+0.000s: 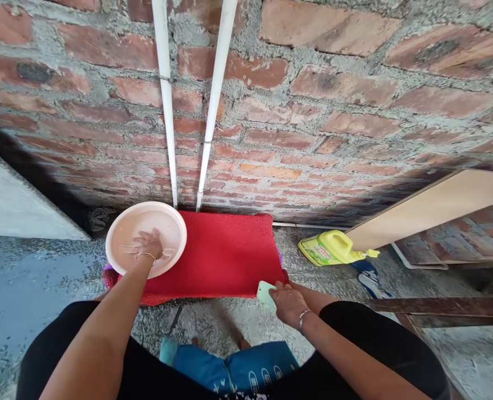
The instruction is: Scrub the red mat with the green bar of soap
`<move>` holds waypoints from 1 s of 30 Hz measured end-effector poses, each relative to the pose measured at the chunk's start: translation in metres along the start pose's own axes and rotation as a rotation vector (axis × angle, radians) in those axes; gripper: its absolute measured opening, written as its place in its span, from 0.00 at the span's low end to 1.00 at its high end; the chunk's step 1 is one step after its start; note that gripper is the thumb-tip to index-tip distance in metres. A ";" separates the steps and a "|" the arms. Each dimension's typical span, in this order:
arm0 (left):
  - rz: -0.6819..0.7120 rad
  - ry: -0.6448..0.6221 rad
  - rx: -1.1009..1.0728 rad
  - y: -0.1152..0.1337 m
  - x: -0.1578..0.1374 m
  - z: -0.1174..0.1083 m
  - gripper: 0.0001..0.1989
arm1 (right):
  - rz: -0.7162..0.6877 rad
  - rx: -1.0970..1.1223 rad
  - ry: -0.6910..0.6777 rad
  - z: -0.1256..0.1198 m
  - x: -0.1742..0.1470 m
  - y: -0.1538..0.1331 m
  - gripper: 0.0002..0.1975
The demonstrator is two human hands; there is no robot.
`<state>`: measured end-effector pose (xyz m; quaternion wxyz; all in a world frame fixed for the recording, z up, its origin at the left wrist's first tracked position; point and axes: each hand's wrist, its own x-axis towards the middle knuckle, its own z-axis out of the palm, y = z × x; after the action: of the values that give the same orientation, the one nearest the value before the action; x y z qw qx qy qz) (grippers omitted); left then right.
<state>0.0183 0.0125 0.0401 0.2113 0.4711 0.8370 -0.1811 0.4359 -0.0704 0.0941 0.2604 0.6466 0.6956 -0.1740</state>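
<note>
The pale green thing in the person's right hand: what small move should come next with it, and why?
Perhaps the right hand should bring the pale green thing toward the basin: it is held at the red cloth's front edge, while the left hand is in the basin, fingers spread, apparently grasping nothing.

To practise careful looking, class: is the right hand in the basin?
No, the right hand holds a pale green object outside the basin.
</note>
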 end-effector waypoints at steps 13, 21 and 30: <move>0.013 -0.014 0.012 -0.001 0.001 0.000 0.55 | -0.134 0.326 0.016 -0.074 0.062 -0.195 0.20; -0.007 0.004 0.032 0.000 0.006 0.006 0.54 | -0.182 0.323 0.056 -0.074 0.075 -0.220 0.23; 0.011 0.023 0.066 0.001 0.008 0.011 0.60 | 0.147 0.294 0.024 -0.069 0.092 -0.074 0.24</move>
<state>0.0174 0.0131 0.0265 0.1870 0.4845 0.8303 -0.2022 0.3510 0.0367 0.0884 0.1667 0.7290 0.6165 -0.2465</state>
